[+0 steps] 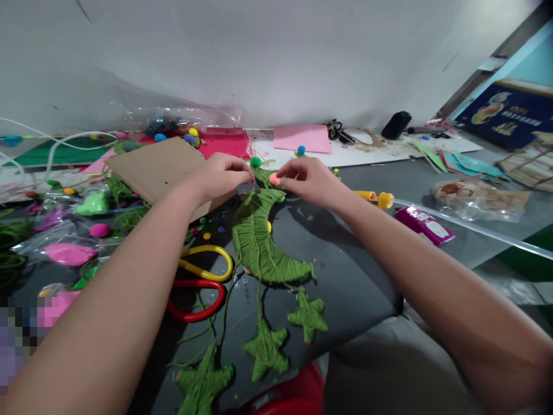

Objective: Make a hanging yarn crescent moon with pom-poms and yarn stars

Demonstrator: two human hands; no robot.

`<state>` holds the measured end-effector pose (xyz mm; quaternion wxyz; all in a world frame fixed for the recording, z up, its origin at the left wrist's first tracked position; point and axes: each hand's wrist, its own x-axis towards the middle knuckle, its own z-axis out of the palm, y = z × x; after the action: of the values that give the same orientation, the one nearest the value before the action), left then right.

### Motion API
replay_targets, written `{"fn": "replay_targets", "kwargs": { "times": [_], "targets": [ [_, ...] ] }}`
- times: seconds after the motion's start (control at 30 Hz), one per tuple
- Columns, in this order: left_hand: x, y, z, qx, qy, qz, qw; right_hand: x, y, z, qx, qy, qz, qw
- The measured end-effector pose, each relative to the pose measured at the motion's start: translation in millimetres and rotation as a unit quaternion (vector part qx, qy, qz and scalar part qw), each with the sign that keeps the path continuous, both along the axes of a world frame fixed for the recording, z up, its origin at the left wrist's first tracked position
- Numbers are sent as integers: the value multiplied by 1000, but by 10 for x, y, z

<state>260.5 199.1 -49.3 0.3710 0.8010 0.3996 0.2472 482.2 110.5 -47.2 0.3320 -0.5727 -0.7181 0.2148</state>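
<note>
A crescent moon wrapped in green yarn [254, 236] lies on the dark tabletop, its upper tip between my hands. Stars wrapped in green yarn [266, 350] hang off its lower side on strands. My right hand [309, 180] pinches a salmon-pink pom-pom [275, 179] at the crescent's upper end. Beside the same end, my left hand [224, 180] has its fingertips drawn together; whatever they may hold is too small to make out. A green pom-pom [256, 162] sits just past the left fingertips, and a blue pom-pom [301, 150] farther back.
Scissors with yellow and red handles [207, 300] lie left of the crescent. Brown cardboard [155, 167] is behind my left forearm. Bags of coloured material [71, 253] crowd the left side. A yellow glue gun or similar tool [375, 199] and purple packet [424, 225] lie right.
</note>
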Motion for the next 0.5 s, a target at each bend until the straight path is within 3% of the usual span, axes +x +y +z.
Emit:
{"fn": "replay_targets", "kwargs": {
  "times": [0.2, 0.33, 0.5],
  "targets": [
    [83, -33, -105, 44, 47, 16, 998, -38, -372, -134, 64, -95, 44, 992],
    [103, -47, -132, 48, 53, 7, 997, -82, -393, -205, 91, -151, 65, 982],
    [93, -24, -177, 49, 48, 15, 998, -86, -381, -247, 71, -214, 71, 972]
  ]
}}
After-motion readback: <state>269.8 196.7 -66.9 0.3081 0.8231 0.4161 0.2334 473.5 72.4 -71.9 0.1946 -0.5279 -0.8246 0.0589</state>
